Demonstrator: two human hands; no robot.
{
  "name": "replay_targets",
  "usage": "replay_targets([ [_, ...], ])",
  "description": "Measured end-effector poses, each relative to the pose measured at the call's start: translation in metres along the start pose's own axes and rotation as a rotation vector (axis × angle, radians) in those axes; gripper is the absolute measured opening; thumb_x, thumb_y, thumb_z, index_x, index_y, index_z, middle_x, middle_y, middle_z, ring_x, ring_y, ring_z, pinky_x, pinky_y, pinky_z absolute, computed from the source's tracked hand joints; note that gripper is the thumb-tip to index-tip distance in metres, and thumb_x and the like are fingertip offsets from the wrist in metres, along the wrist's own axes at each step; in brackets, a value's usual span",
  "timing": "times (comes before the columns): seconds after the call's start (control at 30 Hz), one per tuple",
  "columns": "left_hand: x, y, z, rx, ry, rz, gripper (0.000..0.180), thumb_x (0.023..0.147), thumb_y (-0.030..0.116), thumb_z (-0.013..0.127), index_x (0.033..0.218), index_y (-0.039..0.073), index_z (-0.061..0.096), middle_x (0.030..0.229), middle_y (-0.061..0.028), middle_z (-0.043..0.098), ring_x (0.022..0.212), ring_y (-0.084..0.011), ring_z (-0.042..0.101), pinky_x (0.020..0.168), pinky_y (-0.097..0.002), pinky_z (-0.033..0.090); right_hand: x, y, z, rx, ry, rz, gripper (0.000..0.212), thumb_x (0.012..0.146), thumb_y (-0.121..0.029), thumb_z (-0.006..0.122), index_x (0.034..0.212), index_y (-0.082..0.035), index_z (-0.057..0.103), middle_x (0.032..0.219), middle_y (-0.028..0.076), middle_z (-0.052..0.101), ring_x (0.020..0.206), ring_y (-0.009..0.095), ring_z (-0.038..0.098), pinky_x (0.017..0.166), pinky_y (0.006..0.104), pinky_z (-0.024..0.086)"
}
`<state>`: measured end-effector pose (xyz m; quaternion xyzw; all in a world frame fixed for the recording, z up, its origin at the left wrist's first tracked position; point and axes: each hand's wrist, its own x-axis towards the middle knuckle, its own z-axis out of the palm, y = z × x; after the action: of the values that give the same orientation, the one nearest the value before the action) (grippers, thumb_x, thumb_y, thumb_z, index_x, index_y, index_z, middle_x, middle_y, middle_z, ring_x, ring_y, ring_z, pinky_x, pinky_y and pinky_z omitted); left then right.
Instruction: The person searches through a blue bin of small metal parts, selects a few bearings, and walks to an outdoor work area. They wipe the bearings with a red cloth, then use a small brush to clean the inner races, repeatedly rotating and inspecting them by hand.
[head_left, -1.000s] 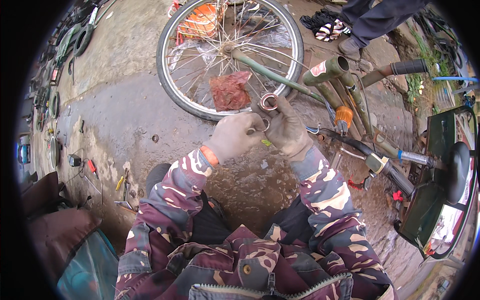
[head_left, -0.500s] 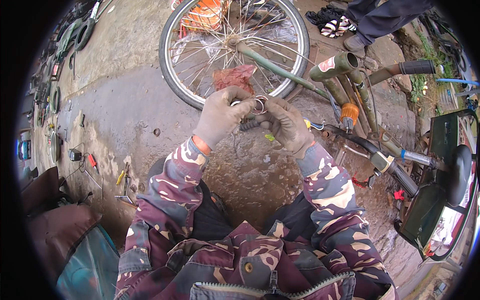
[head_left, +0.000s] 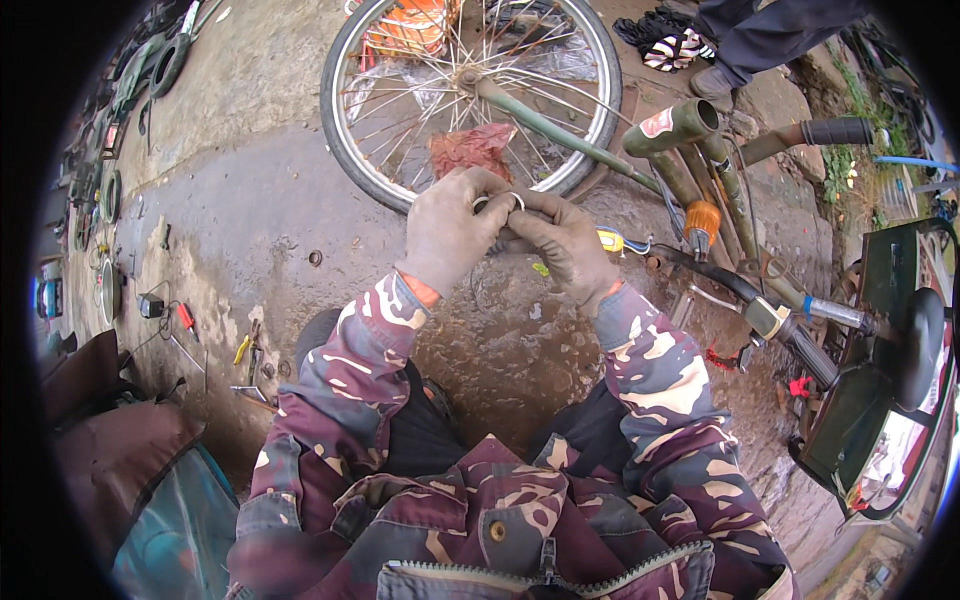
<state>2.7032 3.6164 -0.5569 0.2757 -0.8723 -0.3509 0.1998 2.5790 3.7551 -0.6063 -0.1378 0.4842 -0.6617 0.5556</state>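
Both my hands wear grey-brown work gloves and meet in front of the bicycle wheel (head_left: 340,130). Between the fingertips sits a small shiny metal ring (head_left: 518,201), mostly covered by the gloves. My left hand (head_left: 455,225) is closed, its thumb and fingers pinching the ring's left side; a bit of another pale curved edge shows at that thumb. My right hand (head_left: 568,245) is closed on the ring from the other side. Just beyond the hands, a crumpled red-brown cloth or paper (head_left: 472,152) lies at the wheel's spokes.
A green bicycle frame (head_left: 670,130) with an orange reflector (head_left: 702,222) and handlebar grip (head_left: 806,358) lies at right. Pliers with yellow handles (head_left: 242,350) and a red-handled tool (head_left: 185,316) are on the ground at left. Another person's trousered leg (head_left: 770,40) stands far right.
My hands have come closer together and the ring is now more covered by my fingers. My left hand has shifted slightly right. The view has moved a little.
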Motion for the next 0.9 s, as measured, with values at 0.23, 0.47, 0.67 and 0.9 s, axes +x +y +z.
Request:
replay_targets([
  [0.23, 0.005, -0.006, -0.005, -0.246, -0.129, -0.151, 0.027, 0.092, 0.023, 0.081, 0.109, 0.003, 0.076, 0.095, -0.0121, 0.079, 0.084, -0.0256, 0.077, 0.075, -0.0381, 0.058, -0.002, -0.002, -0.001, -0.039, 0.051, -0.05, 0.041, 0.104, -0.005, 0.07, 0.141, 0.008, 0.059, 0.126, 0.017, 0.072, 0.105, 0.025, 0.077, 0.092, 0.0366, 0.067],
  [0.47, 0.014, -0.011, -0.022, -0.547, -0.372, -0.452, 0.032, 0.098, 0.022, 0.079, 0.117, -0.003, 0.076, 0.085, -0.003, 0.073, 0.074, -0.0074, 0.063, 0.065, -0.0253, 0.051, -0.004, -0.005, 0.0, -0.086, 0.041, -0.056, 0.04, 0.105, -0.008, 0.069, 0.141, 0.007, 0.061, 0.123, 0.015, 0.074, 0.104, 0.023, 0.077, 0.088, 0.0345, 0.066],
  [0.67, 0.015, -0.01, -0.023, -0.456, -0.393, -0.387, 0.034, 0.099, 0.026, 0.078, 0.115, -0.004, 0.077, 0.082, -0.0025, 0.072, 0.064, -0.0067, 0.058, 0.054, -0.0264, 0.045, -0.003, 0.0, -0.001, -0.021, 0.033, -0.043, 0.037, 0.107, -0.009, 0.066, 0.14, 0.008, 0.061, 0.122, 0.017, 0.073, 0.104, 0.027, 0.078, 0.092, 0.0408, 0.068],
  [0.9, 0.013, -0.014, -0.02, -0.448, -0.469, -0.463, 0.034, 0.099, 0.027, 0.077, 0.11, -0.005, 0.077, 0.082, -0.003, 0.072, 0.06, -0.007, 0.057, 0.053, -0.0267, 0.045, -0.007, 0.002, 0.001, -0.038, 0.084, -0.024, 0.035, 0.105, -0.011, 0.069, 0.136, 0.007, 0.066, 0.121, 0.014, 0.075, 0.102, 0.022, 0.078, 0.085, 0.0315, 0.066],
])
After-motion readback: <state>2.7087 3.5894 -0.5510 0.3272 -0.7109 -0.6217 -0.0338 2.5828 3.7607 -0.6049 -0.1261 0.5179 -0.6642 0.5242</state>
